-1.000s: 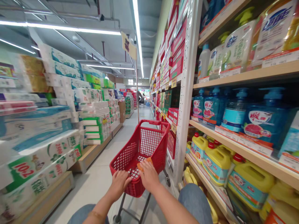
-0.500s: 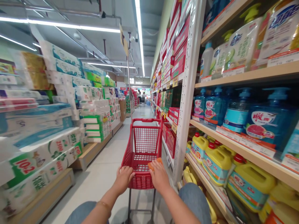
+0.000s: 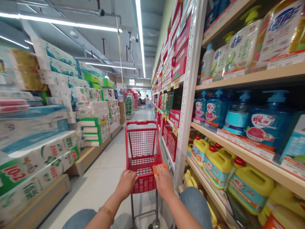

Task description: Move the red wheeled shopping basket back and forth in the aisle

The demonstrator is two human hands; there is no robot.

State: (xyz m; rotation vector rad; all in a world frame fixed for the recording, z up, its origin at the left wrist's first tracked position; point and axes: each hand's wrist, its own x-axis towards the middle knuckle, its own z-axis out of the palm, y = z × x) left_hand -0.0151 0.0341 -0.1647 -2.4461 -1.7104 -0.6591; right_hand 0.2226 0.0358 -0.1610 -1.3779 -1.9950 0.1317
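A red shopping cart (image 3: 143,152) with a grid basket stands in front of me, and nothing shows inside its basket. My left hand (image 3: 128,180) is closed round the left end of the cart's near edge. At the right end of that edge is my right hand (image 3: 163,179), its fingers bent over the rim and an orange item (image 3: 156,170) under them. The orange item is partly covered by the fingers, and I cannot make out what it is.
Close on the right, shelves (image 3: 247,143) hold blue pump bottles (image 3: 215,109) and yellow jugs (image 3: 250,186). Stacked paper packs (image 3: 59,149) line the left side on low wooden platforms. The aisle floor (image 3: 111,168) runs ahead toward distant people.
The far part of the cart has swung left in view, and the view itself has shifted slightly. Both hands keep their hold on the near edge.
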